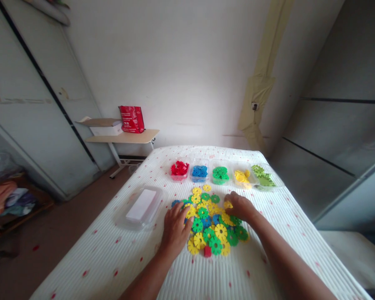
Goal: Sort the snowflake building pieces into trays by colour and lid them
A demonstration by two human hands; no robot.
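Note:
A heap of flower-shaped notched plastic discs in yellow, green and blue lies on the table, including a green disc (pixel 215 246) at the front. My left hand (pixel 175 229) rests at the heap's left side, fingers apart, next to a yellow disc (pixel 191 211). At the right edge, my right hand (pixel 240 206) has its fingertips and thumb closed around another yellow disc (pixel 227 205). A small red block (pixel 207 251) sits at the near edge of the heap.
Behind the heap stand clear tubs of red pieces (pixel 179 168), blue pieces (pixel 200 171), green pieces (pixel 220 174), yellow pieces (pixel 242 176) and light-green pieces (pixel 264 177). To the left lies a clear plastic lid (pixel 140 208) with a white label. A side table (pixel 134 136) bears a red bag (pixel 131 119).

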